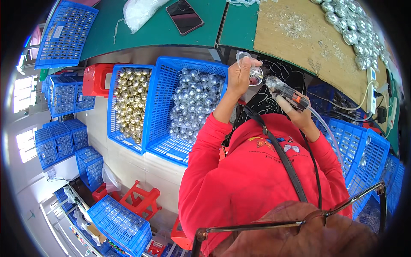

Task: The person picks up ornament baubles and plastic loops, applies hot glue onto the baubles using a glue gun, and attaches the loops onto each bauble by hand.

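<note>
My left hand (238,79) is closed around a clear plastic ball (256,77), whose shiny round side faces right. A thin transparent cup-shaped piece (242,56) sticks up beyond the fingers of the same hand. Just right of the ball, my right hand (301,115) grips a handheld tool (286,91) with a dark and orange body. Clear plastic wraps the tool's front end, which points at the ball with a small gap between them. From its back end a clear hose (327,127) runs down past my right sleeve. A pale covering wraps one right-hand finger.
On the left stand blue crates of gold balls (130,103) and silver balls (192,103). Ahead, a green table (154,38) holds a phone (185,17) and a white bag (139,13). Silver half-shells (361,36) lie on a brown board (295,38), near a power strip (371,92).
</note>
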### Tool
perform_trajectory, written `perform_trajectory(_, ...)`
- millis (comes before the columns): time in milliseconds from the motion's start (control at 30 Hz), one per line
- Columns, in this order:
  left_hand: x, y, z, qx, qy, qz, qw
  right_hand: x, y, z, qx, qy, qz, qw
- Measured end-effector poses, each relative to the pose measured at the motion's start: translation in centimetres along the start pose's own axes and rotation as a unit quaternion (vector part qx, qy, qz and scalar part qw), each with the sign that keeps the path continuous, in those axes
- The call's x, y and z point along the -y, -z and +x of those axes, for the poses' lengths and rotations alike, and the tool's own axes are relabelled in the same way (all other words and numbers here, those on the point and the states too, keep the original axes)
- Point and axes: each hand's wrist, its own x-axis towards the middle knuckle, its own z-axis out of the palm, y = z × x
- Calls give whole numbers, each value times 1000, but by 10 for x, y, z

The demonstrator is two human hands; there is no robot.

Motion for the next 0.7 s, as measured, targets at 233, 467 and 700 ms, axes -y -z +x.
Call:
perform_trajectory(233,-1,3,-3,14,13,-3,1000,8,3,-2,25,-35,-27,999)
perform_trajectory(467,-1,5,-5,18,-10,-7,1000,-6,-7,0,6,9,-24,1000)
perform_trajectory(700,0,4,-9,15,6,-21,1000,-5,-1,-6,24,-33,-37,999)
